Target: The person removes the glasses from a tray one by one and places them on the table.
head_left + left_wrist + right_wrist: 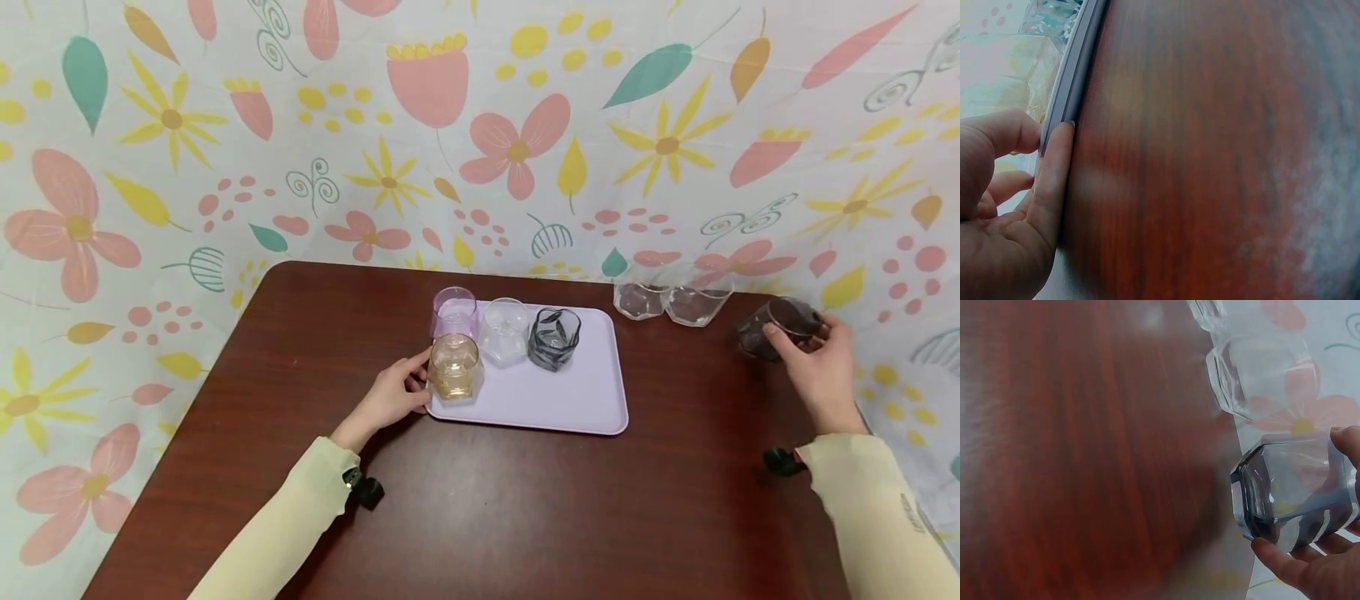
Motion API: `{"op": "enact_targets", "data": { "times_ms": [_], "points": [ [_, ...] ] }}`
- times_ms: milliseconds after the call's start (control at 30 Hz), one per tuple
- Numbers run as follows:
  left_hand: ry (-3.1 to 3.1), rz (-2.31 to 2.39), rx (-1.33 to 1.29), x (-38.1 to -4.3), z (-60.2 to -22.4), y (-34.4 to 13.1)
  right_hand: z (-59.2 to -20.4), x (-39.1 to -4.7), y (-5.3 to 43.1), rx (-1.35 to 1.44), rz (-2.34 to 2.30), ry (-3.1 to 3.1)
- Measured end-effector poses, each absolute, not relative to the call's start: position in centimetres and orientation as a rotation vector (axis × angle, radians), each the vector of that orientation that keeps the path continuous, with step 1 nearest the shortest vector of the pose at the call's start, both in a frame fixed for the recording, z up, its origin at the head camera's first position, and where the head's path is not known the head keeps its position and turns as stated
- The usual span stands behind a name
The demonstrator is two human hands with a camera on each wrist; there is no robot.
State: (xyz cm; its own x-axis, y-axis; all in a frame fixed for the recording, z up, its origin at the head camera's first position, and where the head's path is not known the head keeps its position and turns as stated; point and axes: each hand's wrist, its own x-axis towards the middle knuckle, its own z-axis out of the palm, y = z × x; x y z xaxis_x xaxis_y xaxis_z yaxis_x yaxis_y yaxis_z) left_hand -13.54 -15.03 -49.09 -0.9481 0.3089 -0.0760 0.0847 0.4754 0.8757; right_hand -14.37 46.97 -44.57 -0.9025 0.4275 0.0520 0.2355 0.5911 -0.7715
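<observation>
One grey faceted glass tumbler (1294,484) is clasped by the right grip (821,367); beside the left grip (392,393), a rectangular lilac plastic tray (551,400) is pinched, presumably for steadiness.

From the head view, the amber glass (455,371) hides the purple glass's (453,304) lower front, the held smoky glass (776,325) covers part of the right hand's (821,375) fingers, and lettering on the right sleeve (870,500) is too small to read. The left wrist view crops the left hand (392,396) and the lavender tray (558,408), with the amber glass blurred. The right wrist view cuts off one clear glass (1209,314) at the top.
</observation>
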Motion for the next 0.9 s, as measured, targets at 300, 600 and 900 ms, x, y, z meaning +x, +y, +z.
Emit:
{"op": "enact_targets", "data": {
  "times_ms": [300,600,900],
  "points": [
    [2.489,1.505,0.357,-13.5,-49.0,-14.9,-44.4,-17.1,46.6,-0.591,1.144,-2.596],
    [2.478,1.502,0.328,-13.4,-49.0,-14.9,-44.2,-19.0,46.2,-0.596,1.108,-2.623],
    [2.478,1.506,0.353,-13.3,-49.0,-15.0,-44.8,-19.5,46.3,-0.580,1.179,-2.667]
  ]
}}
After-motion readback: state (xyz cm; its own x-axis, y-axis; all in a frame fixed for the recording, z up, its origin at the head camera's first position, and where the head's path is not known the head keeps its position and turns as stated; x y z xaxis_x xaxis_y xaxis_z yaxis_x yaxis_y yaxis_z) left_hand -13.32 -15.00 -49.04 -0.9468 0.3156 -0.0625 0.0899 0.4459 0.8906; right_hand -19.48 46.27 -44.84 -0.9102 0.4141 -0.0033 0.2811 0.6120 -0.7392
